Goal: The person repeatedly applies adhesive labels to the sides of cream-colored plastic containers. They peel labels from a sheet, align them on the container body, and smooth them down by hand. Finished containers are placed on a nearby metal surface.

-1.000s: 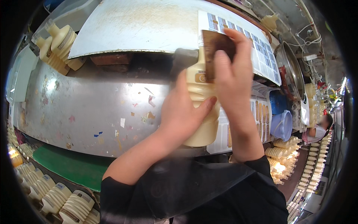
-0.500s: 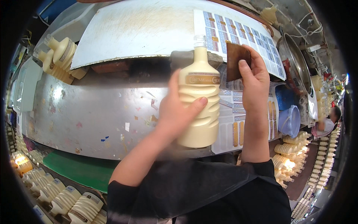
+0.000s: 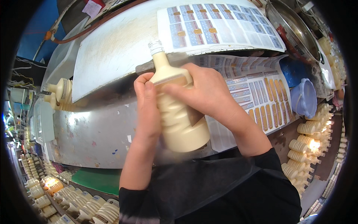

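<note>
A cream-coloured bottle (image 3: 182, 136) with wavy ribs and a clear threaded neck lies tilted in front of me, its neck pointing away and slightly left. My left hand (image 3: 144, 95) grips its left side, fingertips at the edge of the brown band label around the shoulder. Over the bottle's right side is my right hand (image 3: 205, 87), its thumb across the label. A flat brown square piece (image 3: 195, 116) pokes out beneath that hand, against the ribs; the fingers hide most of it. Beneath the bottle's neck end sits a grey block (image 3: 145, 68).
Sticker sheets (image 3: 223, 28) lie on a raised white board (image 3: 115, 41), more sheets (image 3: 268, 89) on the metal table (image 3: 93, 130). Right stand a lilac bucket (image 3: 305, 98) and a metal basin (image 3: 294, 28). Cream bottles (image 3: 63, 89) lie left; rows of others line both lower sides.
My right hand has brought the brown piece from beside the bottle onto it. My left hand has shifted to the bottle's left edge. The bottle now leans left, and the whole view has turned.
</note>
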Tool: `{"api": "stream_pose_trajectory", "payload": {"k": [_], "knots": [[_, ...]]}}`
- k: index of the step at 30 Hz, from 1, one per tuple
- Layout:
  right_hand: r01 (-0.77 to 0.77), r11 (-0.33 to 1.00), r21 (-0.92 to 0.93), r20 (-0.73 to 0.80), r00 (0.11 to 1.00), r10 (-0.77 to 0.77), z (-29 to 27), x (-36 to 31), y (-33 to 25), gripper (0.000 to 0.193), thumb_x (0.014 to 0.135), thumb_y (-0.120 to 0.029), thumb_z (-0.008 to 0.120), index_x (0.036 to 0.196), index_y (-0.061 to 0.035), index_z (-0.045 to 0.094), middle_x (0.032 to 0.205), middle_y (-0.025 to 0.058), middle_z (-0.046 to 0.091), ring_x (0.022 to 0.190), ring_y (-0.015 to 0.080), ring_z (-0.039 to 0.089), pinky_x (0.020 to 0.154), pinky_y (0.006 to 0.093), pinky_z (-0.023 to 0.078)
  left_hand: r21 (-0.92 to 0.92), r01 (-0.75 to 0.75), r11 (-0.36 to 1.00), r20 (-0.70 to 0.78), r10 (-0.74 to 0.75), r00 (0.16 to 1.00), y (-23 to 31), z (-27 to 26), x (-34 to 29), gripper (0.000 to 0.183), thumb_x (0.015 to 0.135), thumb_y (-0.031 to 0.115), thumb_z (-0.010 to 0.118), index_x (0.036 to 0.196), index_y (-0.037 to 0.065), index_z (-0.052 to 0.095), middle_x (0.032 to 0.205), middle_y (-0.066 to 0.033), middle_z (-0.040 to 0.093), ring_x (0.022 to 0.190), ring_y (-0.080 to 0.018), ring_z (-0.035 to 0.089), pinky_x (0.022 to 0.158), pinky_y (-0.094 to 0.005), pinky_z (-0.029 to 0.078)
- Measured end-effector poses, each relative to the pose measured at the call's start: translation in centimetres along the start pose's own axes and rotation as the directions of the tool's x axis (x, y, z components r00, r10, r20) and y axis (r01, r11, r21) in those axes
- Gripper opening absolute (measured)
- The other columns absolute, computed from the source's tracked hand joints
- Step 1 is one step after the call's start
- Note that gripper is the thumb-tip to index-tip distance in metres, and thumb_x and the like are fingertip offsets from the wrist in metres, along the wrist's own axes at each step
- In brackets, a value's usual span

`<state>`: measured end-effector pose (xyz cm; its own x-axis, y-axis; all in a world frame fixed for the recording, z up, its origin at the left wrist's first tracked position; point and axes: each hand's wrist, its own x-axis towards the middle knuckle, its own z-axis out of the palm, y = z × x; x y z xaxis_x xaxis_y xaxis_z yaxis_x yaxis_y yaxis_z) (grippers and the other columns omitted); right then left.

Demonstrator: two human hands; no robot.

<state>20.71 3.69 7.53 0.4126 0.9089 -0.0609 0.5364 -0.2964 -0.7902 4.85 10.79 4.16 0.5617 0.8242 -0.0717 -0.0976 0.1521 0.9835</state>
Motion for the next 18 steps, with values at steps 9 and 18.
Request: {"api": "stream_pose_trajectory", "payload": {"k": [9, 18], "knots": [[0.082, 0.946, 0.315, -0.049, 0.996, -0.07, 0.2, -0.3, 1.1, 0.053, 0.089, -0.051, 0.07, 0.107, -0.0004, 0.073, 0.087, 0.0208, 0.074, 0.08, 0.0386, 0.073, 0.073, 0.0443, 0.056, -0.19, 0.029, 0.981, -0.033, -0.036, 0.999, -0.6, 0.5, 0.3, 0.039, 0.108, 0.027, 0.056, 0.136, 0.007, 0.038, 0.125, -0.0125, 0.056, 0.11, -0.0154, 0.058, 0.094, -0.0315, 0.052], [0.137, 0.853, 0.504, -0.064, 0.991, -0.121, 1.0, 0.1, 2.8, 0.047, 0.099, -0.046, 0.061, 0.111, -0.0022, 0.073, 0.089, 0.0192, 0.075, 0.081, 0.0365, 0.073, 0.073, 0.0428, 0.055, -0.058, 0.109, 0.992, -0.072, -0.113, 0.991, 0.9, 0.5, 0.6, 0.043, 0.104, 0.021, 0.062, 0.136, 0.004, 0.039, 0.12, -0.0134, 0.06, 0.104, -0.0148, 0.06, 0.09, -0.0313, 0.054]]}}
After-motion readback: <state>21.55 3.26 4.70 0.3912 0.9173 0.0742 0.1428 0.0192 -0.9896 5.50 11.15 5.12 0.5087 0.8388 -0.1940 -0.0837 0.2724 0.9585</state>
